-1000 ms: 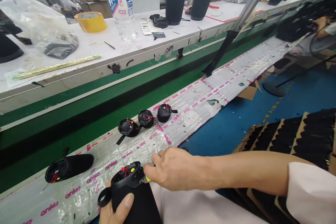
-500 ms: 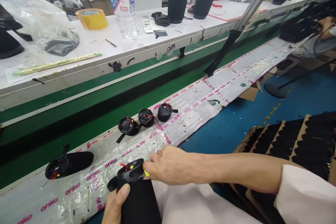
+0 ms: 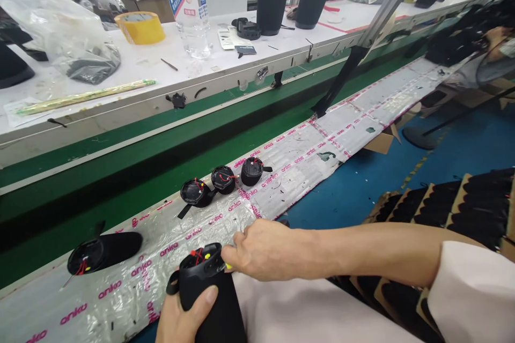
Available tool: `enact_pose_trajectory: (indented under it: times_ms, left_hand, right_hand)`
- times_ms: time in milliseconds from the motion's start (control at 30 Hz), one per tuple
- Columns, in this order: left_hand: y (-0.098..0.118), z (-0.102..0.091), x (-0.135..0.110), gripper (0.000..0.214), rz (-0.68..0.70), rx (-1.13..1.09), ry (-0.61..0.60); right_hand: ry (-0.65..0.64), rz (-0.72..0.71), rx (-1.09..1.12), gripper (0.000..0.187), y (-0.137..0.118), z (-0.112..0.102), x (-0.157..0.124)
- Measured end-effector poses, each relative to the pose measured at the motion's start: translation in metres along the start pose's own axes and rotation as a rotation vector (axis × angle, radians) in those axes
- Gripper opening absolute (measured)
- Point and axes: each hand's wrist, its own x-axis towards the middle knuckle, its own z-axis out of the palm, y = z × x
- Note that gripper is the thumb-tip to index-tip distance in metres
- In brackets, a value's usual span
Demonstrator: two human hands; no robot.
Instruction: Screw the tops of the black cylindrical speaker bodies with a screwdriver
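Observation:
My left hand grips a black fabric-covered cylinder held upright at the bottom of the view, its open end up with red and yellow wires showing. My right hand reaches in from the right, its fingertips pinched on a small yellow-green piece at the rim of that open end. A short black strap loop sticks out on the cylinder's left side.
A taped ledge printed "anko" runs in front of me. On it lie a similar black cylinder and three small black round parts. A green conveyor belt lies behind, then a white bench with a water bottle and a tape roll. Cartons of black parts stand at the right.
The cylinder's open end tilted a little and settled back toward me; my left thumb shifted up its side. My right hand stayed pinched at the rim.

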Motion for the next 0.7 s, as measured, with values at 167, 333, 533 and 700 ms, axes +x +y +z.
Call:
enact_pose_trajectory:
  times_ms: [167,333,533,700]
  left_hand:
    - [-0.006,0.003,0.003,0.077,-0.108,-0.229,-0.018]
    - [-0.018,0.003,0.005,0.091,-0.369,-0.669,-0.080]
    - [-0.017,0.000,0.002,0.096,-0.375,-0.567,-0.014]
    - [-0.008,0.003,-0.002,0.090,-0.338,-0.509,0.001]
  right_hand:
    - [0.067,0.052,0.092,0.029,0.001,0.016,0.004]
    - [0.083,0.181,0.153,0.035,0.001,0.026,0.002]
    - [0.061,0.112,0.103,0.036,0.005,0.016,0.002]
    - [0.062,0.051,0.060,0.034,0.003,0.012,0.008]
